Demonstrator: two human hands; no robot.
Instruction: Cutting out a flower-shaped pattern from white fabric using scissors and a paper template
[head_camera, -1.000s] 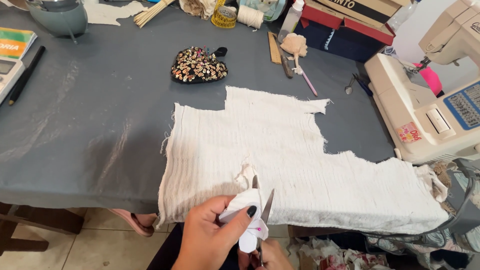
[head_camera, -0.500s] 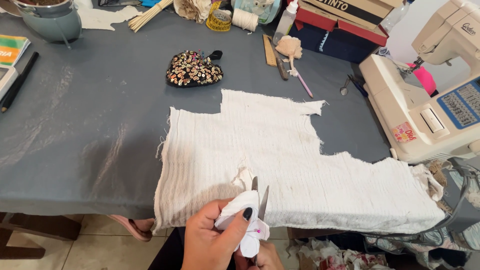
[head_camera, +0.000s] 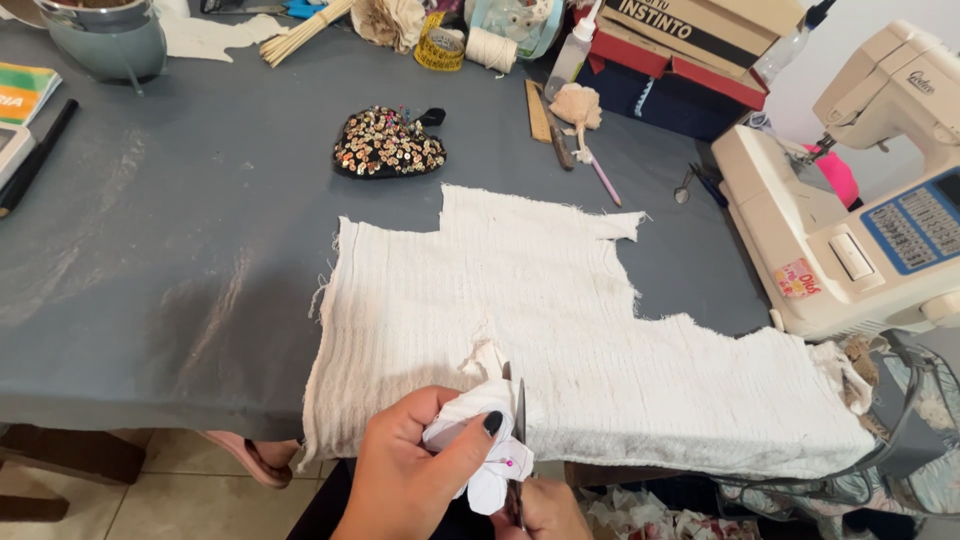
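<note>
A grey table carries a big ragged sheet of white cloth draped over its near edge. Behind it sit a sequined pincushion, a ruler and a spool of thread; a cream sewing machine stands at the right edge. At the near edge the left hand pinches a small white fabric piece between thumb and fingers, closed on it, a pink pin through it. Scissors stand nearly upright, tips pointing away toward the cloth, long axis running near-to-far. The right hand, mostly hidden below, grips the handles; how far the blades part I cannot tell.
</note>
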